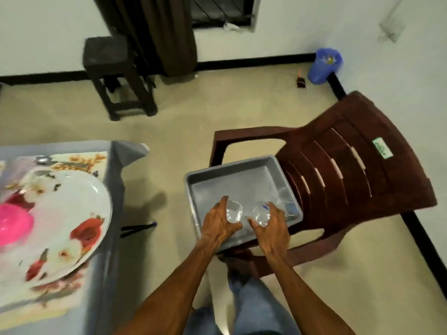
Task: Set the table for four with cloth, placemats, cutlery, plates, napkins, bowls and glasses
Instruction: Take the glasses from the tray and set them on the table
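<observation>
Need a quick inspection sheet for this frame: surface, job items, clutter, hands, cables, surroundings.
Surface: table at left under a grey cloth, floral placemat on top.
Job's things: floral plate with pink bowl on it, spoon beyond; grey tray on the brown chair holds clear glasses, a third glass at its right end.
Clutter: nothing seen.
Hands: left hand grips left glass; right hand grips right glass.
Cables: nothing seen.
Surroundings: dark stool, curtain, blue bin, tan floor.
</observation>
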